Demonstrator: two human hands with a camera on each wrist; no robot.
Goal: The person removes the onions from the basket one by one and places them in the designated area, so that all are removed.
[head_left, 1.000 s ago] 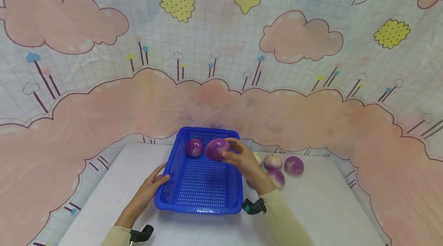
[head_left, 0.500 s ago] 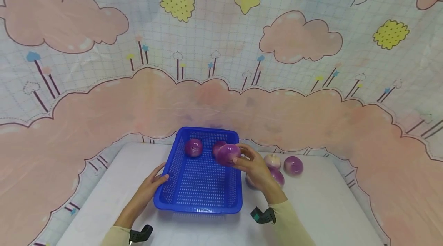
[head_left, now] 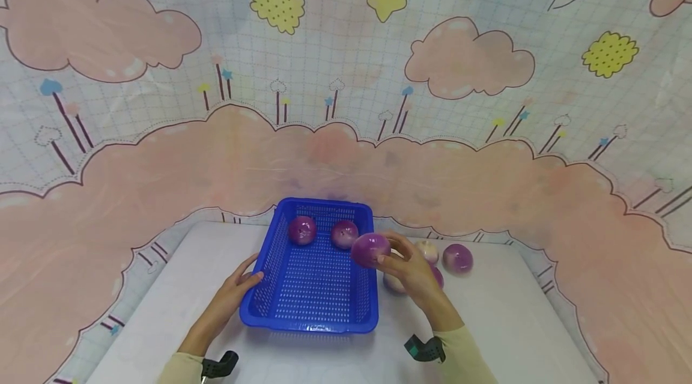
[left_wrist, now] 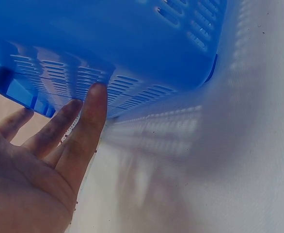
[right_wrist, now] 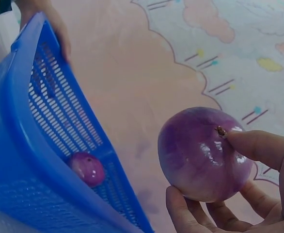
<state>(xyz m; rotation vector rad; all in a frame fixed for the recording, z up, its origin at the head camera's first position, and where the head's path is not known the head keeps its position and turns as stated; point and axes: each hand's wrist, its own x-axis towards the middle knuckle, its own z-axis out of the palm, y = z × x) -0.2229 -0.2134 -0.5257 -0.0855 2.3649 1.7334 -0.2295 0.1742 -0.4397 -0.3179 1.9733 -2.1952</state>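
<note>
My right hand (head_left: 413,270) pinches a glossy purple onion (head_left: 370,250) over the right rim of a blue perforated basket (head_left: 308,328). In the right wrist view the held onion (right_wrist: 205,153) shows a brown stem scar beside the thumb, and its lower side is paler. My left hand (head_left: 232,294) holds the basket's left side, thumb over the rim. From the left wrist view, extended fingers (left_wrist: 86,131) lie against the outer basket wall (left_wrist: 147,53). Two purple onions, a left one (head_left: 303,231) and a right one (head_left: 344,234), rest at the basket's far end.
Right of the basket, a purple onion (head_left: 458,259) lies on the white table (head_left: 519,318). Close to it are a whitish onion (head_left: 428,250), a pale one (head_left: 394,283) and a purple one partly hidden by my right hand. A patterned cloth (head_left: 346,167) rises behind the table.
My right hand has moved right and toward me with its onion, from above the basket's far end to its right rim. The second onion in the basket has come into view. The left hand stays put.
</note>
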